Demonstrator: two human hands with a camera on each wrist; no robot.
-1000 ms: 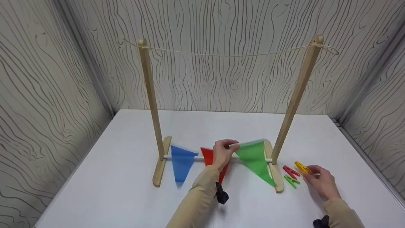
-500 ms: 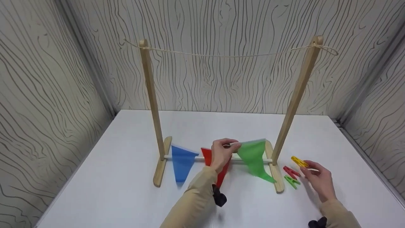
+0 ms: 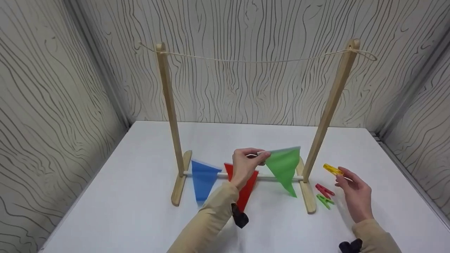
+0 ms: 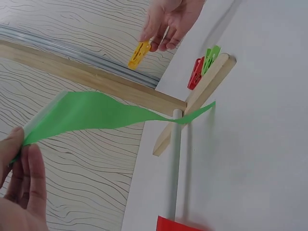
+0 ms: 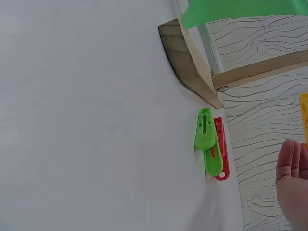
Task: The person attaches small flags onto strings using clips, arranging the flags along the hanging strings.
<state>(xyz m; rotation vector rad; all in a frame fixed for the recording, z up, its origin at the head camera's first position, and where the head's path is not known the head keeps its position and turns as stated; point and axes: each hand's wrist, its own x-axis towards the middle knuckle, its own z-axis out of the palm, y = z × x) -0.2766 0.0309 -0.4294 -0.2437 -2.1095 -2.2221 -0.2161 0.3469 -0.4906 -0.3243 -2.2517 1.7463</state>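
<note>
My left hand (image 3: 245,164) pinches the white-edged top corner of a green pennant flag (image 3: 284,165). In the left wrist view the green flag (image 4: 91,113) stretches away from the fingers, its tip hanging over the stand's lower bar. To the right, my right hand (image 3: 357,191) pinches a yellow clothespin (image 3: 332,169) by one end, raised over the table. Just left of that hand lie a red clothespin (image 3: 325,190) and a green clothespin (image 3: 325,201). A blue pennant (image 3: 204,179) lies across the bar, as does a red pennant (image 3: 248,189), partly hidden behind my left wrist.
A wooden stand has a left post (image 3: 169,112), a right post (image 3: 329,112) and a white lower rod (image 3: 267,176). Between the post tops hangs a thin string (image 3: 239,61), sagging slightly. Wood-grain panels (image 3: 246,91) close off the white table (image 3: 123,218) behind and at both sides.
My left hand has lifted the green flag, so its tip has come up off the stand's right foot. The right hand has raised the yellow clothespin away from the other clothespins.
</note>
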